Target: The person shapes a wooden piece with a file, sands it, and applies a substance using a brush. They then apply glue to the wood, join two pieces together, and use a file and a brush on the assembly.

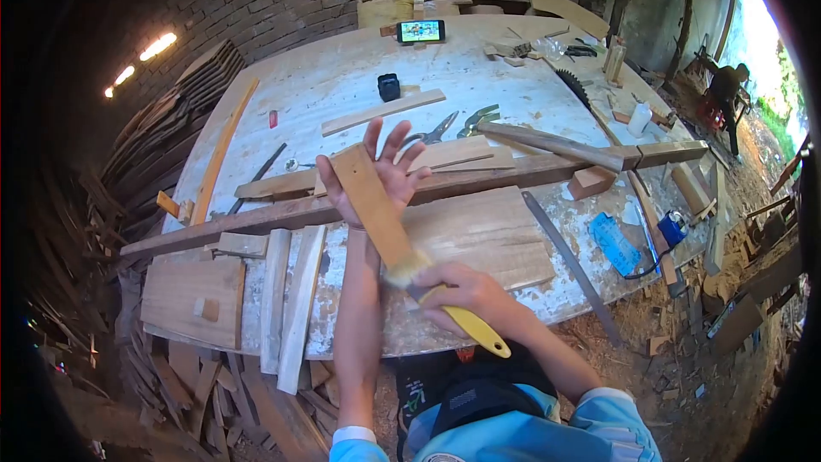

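The left hand (376, 173) is held up over the workbench (342, 77) with its fingers spread wide and its palm flat against the back of a narrow wooden slat (369, 204), propping it at a slant so that its far end rises toward the upper left and its near end dips toward the person. The right hand (462, 295) is closed in a fist around the yellow handle of a paintbrush (445, 304), whose pale bristles are pressed against the near end of the slat. The handle sticks out past the fist toward the near right. Slat and brush sit over the middle of the near half of the bench, just above a broad flat board (487, 235) lying there. Behind the hands a long dark timber beam (530, 169) runs from the left edge across to the right, with a second shorter plank (556, 144) laid at an angle on top of it. Farther back lie a pair of pliers (436, 130) and a green-handled tool (477, 120) just to their right, a light strip of wood (383, 111), and a small black object (389, 86). A phone (421, 31) with a lit screen stands at the far edge. To the right a handsaw (571, 265) lies diagonally, near a blue rectangular object (614, 244), and a white bottle (640, 118) stands farther off. At the near left, several short boards (286, 299) lie side by side over the bench edge, beside a wider panel (190, 299). Scrap wood (171, 376) is heaped on the ground at the left.
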Motion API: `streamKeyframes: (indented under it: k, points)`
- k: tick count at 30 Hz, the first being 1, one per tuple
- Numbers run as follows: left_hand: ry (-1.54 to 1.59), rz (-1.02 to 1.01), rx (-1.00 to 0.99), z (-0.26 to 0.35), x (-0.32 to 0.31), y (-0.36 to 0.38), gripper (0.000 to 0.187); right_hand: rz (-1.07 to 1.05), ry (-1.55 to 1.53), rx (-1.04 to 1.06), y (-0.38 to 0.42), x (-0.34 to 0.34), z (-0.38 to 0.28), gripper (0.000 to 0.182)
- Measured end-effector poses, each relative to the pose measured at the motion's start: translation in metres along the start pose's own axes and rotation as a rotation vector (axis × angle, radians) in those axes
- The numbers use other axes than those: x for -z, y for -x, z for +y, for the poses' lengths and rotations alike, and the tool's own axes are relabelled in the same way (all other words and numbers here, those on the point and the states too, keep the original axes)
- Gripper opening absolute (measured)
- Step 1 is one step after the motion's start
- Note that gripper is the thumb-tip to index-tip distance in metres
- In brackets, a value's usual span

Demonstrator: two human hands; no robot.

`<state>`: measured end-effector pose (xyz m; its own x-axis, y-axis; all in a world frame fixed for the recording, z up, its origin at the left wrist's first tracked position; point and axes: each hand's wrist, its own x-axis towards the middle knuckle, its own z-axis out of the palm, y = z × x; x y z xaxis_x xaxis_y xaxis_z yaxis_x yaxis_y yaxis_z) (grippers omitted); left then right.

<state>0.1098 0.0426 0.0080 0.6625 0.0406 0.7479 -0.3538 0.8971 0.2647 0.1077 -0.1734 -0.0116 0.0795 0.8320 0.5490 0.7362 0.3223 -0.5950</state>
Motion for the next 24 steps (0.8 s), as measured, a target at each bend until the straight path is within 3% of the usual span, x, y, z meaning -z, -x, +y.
streamKeyframes:
  k: [4,5,7,8,11,14,15,19,22,23,24]
  points:
    - [-0.187,-0.045,0.022,-0.013,-0.005,-0.002,0.087,-0.163,-0.144,-0.162,0.02,0.015,0.003,0.007]
    - [-0.286,0.083,0.036,-0.02,-0.013,0.002,0.085,-0.205,-0.154,-0.16,0.021,0.017,0.007,0.012]
    - [-0.548,0.027,0.275,-0.014,-0.008,0.002,0.08,-0.186,-0.209,-0.189,0.022,0.021,0.004,0.012]
    - [-0.573,0.188,0.378,-0.022,-0.027,0.005,0.073,-0.191,-0.237,-0.198,0.021,0.021,0.004,0.012]
    - [-0.679,0.027,0.79,-0.027,-0.028,0.0,0.055,-0.164,-0.21,-0.185,0.027,0.023,0.008,0.011]
    - [-0.813,0.019,1.036,-0.028,-0.014,0.0,0.05,-0.127,-0.282,-0.212,0.029,0.025,0.012,0.01]
    - [-0.964,0.011,1.012,-0.029,-0.009,0.0,0.048,-0.123,-0.261,-0.165,0.028,0.025,0.014,0.011]
    - [-1.217,0.386,0.909,-0.002,-0.032,-0.003,0.044,-0.058,-0.327,-0.22,0.029,0.023,0.015,0.01]
    - [-1.63,0.348,0.597,0.013,-0.058,0.019,0.048,0.101,-0.41,-0.41,0.034,0.019,0.016,0.009]
    - [-1.632,0.451,0.672,0.021,-0.066,0.03,0.057,0.173,-0.492,-0.417,0.039,0.017,0.026,0.013]
    - [-1.686,0.48,0.627,0.028,-0.071,0.042,0.059,0.351,-0.751,-0.613,0.038,0.012,0.029,0.02]
